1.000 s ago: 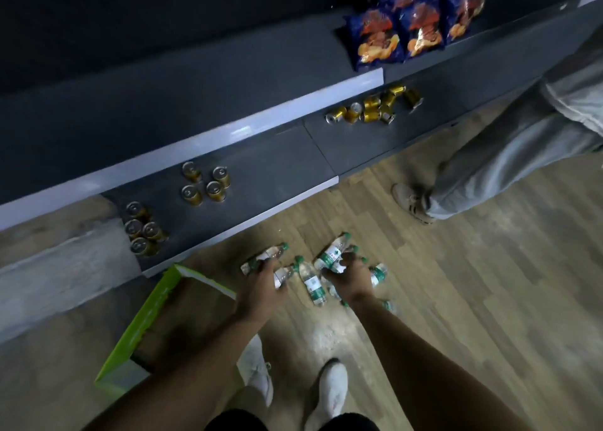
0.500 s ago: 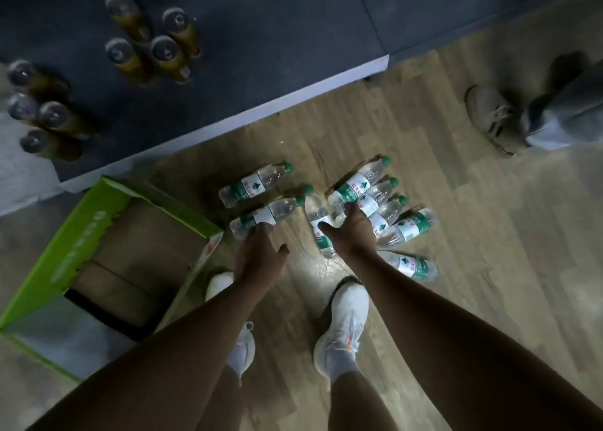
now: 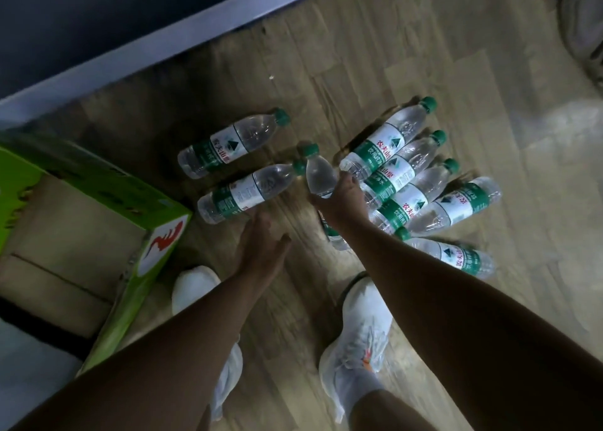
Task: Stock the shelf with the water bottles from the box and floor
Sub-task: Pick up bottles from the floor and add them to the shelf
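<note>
Clear plastic water bottles [image 3: 415,199] with green caps and white-and-green labels bearing red characters lie on their sides on a wooden floor [image 3: 424,55]. Most are bunched at the right, side by side and touching. Two more lie apart to the left, near an open green cardboard box [image 3: 137,192].

The right hand [image 3: 342,202] has its fingers curled round one bottle [image 3: 321,178], whose cap points away from the person, just beside the bunch. The left hand [image 3: 261,244] reaches out with fingers straight and thumb spread aside. Its fingertips touch the base end of the nearer loose bottle [image 3: 248,192]. The farther loose bottle [image 3: 233,143] lies alone, closer to the shelf.

A dark shelf base [image 3: 98,6] with a pale front edge runs across the top left. The person's white shoes [image 3: 355,342] stand below the arms. Part of another person's shoe [image 3: 580,29] shows at the top right.
</note>
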A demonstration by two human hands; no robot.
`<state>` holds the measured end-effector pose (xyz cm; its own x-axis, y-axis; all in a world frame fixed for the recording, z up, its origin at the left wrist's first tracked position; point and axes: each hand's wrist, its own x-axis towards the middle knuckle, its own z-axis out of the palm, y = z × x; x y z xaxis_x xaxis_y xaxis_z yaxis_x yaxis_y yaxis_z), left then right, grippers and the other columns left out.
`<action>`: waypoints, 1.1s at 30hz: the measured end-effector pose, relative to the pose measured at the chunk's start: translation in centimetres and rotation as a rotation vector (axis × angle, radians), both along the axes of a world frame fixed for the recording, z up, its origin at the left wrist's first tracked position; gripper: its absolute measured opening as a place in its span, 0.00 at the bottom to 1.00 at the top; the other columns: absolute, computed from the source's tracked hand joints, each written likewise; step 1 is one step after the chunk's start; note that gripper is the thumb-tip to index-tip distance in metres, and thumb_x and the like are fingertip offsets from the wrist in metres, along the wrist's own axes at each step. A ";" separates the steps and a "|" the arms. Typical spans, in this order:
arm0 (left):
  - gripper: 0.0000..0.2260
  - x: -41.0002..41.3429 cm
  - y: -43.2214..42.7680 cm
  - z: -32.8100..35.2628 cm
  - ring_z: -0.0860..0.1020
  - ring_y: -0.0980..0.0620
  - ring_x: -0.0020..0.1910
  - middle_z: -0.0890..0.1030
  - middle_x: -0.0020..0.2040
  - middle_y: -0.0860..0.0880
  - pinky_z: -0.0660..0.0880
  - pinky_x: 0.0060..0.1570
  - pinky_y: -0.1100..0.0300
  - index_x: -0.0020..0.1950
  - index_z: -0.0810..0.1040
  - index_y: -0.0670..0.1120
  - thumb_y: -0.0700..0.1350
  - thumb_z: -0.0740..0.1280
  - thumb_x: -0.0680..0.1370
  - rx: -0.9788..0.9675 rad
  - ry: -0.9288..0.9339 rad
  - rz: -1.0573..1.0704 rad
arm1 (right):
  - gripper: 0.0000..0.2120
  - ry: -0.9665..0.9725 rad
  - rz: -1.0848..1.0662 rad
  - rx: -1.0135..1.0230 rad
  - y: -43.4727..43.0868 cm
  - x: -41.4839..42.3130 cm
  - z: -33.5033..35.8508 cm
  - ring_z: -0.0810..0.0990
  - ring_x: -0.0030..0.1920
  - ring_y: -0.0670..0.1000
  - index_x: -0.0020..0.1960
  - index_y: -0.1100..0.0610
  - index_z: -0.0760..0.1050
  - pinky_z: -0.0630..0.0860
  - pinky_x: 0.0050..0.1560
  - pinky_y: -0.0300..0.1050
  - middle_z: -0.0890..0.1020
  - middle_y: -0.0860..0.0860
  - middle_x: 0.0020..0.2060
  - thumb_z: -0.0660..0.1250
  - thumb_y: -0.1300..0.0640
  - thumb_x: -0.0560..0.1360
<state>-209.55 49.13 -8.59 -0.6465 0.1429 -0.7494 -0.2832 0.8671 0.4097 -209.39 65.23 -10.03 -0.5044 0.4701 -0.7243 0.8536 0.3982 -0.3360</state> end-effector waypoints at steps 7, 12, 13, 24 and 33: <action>0.30 -0.8 0.4 -2.8 0.69 0.47 0.69 0.69 0.71 0.45 0.71 0.65 0.45 0.74 0.62 0.45 0.49 0.68 0.74 0.072 -0.083 -0.004 | 0.09 -0.003 0.023 0.064 0.1 -1.2 -4.2 0.74 0.46 0.49 0.55 0.55 0.72 0.67 0.42 0.43 0.75 0.48 0.45 0.67 0.56 0.77; 0.35 -1.0 0.7 -3.1 0.64 0.47 0.73 0.63 0.75 0.44 0.66 0.69 0.46 0.77 0.57 0.44 0.51 0.66 0.74 0.161 -0.057 -0.063 | 0.16 0.060 0.075 0.127 -1.0 -1.6 -4.8 0.78 0.53 0.54 0.64 0.51 0.72 0.72 0.43 0.43 0.79 0.52 0.51 0.60 0.52 0.77; 0.34 -0.9 0.7 -2.9 0.65 0.47 0.72 0.64 0.74 0.44 0.67 0.68 0.46 0.76 0.58 0.43 0.50 0.67 0.74 0.153 -0.059 -0.062 | 0.13 0.073 0.066 0.117 -0.9 -1.5 -4.7 0.79 0.49 0.52 0.62 0.50 0.73 0.72 0.39 0.41 0.79 0.50 0.46 0.59 0.51 0.78; 0.26 2.5 0.2 4.6 0.72 0.50 0.61 0.72 0.65 0.46 0.69 0.52 0.57 0.70 0.66 0.47 0.49 0.70 0.75 0.104 -0.077 -0.045 | 0.31 0.098 -0.127 -0.044 -1.2 1.3 2.7 0.79 0.56 0.55 0.67 0.62 0.65 0.76 0.45 0.42 0.78 0.57 0.59 0.74 0.51 0.72; 0.34 2.2 -1.3 14.0 0.71 0.48 0.65 0.70 0.69 0.45 0.70 0.60 0.57 0.72 0.65 0.45 0.52 0.75 0.71 0.152 -0.087 -0.012 | 0.26 0.223 -0.189 -0.040 -3.0 2.0 13.5 0.78 0.46 0.48 0.62 0.62 0.72 0.62 0.29 0.26 0.82 0.55 0.54 0.75 0.51 0.70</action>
<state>-207.35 47.86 5.44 -0.5778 0.2666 -0.7714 -0.3131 0.8004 0.5112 -207.41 62.18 3.44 -0.5590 0.5445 -0.6253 0.8149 0.2217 -0.5355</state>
